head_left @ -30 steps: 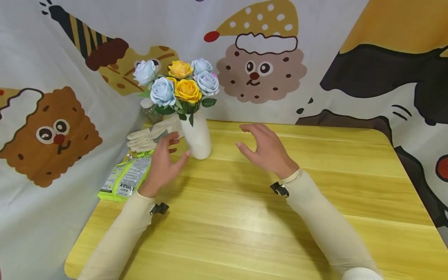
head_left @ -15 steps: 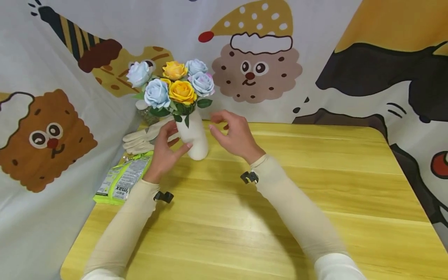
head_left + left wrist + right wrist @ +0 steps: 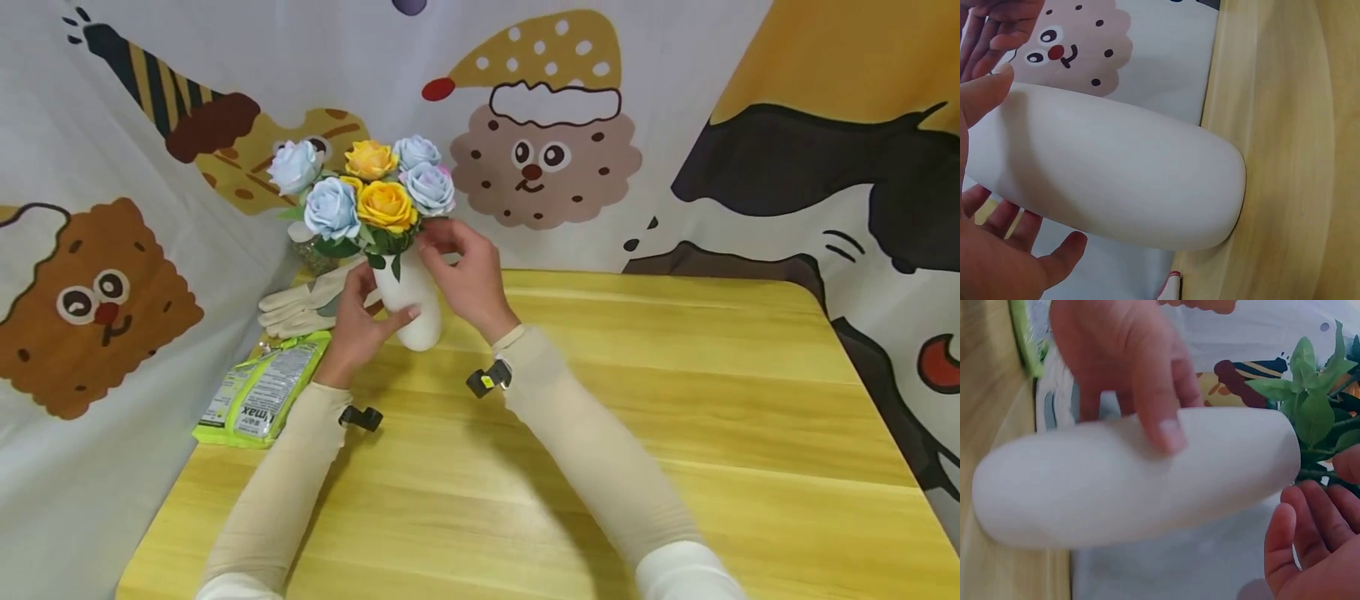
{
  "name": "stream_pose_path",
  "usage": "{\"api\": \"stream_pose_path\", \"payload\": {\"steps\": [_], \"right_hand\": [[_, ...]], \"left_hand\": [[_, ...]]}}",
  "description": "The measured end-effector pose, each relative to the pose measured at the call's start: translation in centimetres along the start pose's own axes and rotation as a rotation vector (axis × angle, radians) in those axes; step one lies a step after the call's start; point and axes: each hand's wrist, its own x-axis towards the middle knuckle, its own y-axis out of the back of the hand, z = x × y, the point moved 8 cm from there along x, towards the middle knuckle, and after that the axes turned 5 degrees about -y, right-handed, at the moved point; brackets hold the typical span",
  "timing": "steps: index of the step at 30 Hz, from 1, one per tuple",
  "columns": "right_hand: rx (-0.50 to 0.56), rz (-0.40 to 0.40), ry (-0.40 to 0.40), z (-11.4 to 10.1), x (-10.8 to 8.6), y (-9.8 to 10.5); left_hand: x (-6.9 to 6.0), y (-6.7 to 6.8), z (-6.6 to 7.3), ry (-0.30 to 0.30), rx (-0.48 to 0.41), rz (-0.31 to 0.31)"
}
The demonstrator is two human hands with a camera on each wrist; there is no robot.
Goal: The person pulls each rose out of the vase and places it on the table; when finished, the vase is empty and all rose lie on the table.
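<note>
A white vase (image 3: pixel 412 308) stands on the wooden table, slightly tilted in the head view by perspective, holding light blue roses (image 3: pixel 332 207) and yellow roses (image 3: pixel 386 206) with green leaves (image 3: pixel 1315 415). My left hand (image 3: pixel 358 325) grips the vase from the left: its thumb (image 3: pixel 1169 434) presses the near side, while its fingers go round behind. At the vase's mouth is my right hand (image 3: pixel 468 271), fingers loosely bent beside the green stems. In the right wrist view its thumb and fingers stay apart around the stems; whether they touch them is hard to tell.
Left of the vase lie white work gloves (image 3: pixel 292 307) and a green-and-grey packet (image 3: pixel 258 396). A white-lidded jar (image 3: pixel 311 250) is partly hidden behind the flowers. Printed cloth (image 3: pixel 547 250) hangs along the back and left of the wooden table (image 3: pixel 600 400).
My right hand has moved left from over the table to the vase's mouth. My left hand has closed in on the vase and now grips it.
</note>
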Motion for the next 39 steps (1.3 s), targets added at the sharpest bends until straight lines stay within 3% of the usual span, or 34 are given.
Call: {"api": "stream_pose_path", "payload": {"steps": [4, 11, 19, 31, 39], "right_hand": [[0.061, 0.047, -0.050, 0.4, 0.2, -0.7], [0.052, 0.110, -0.087, 0.6, 0.1, -1.6], [0.124, 0.179, -0.069, 0.4, 0.2, -1.0], [0.174, 0.279, 0.068, -2.1, 0.6, 0.9], [0.283, 0.331, 0.068, -2.6, 0.5, 2.3]], "left_hand": [[-0.1, -0.3, -0.5, 0.001, -0.035, -0.006], [-0.6, -0.3, -1.3, 0.029, -0.063, -0.005], [-0.5, -0.6, -1.3, 0.024, -0.043, -0.030], [0.0, -0.5, -1.4, 0.009, -0.033, -0.046], [0.4, -0.4, -1.1, -0.010, -0.046, -0.050]]}}
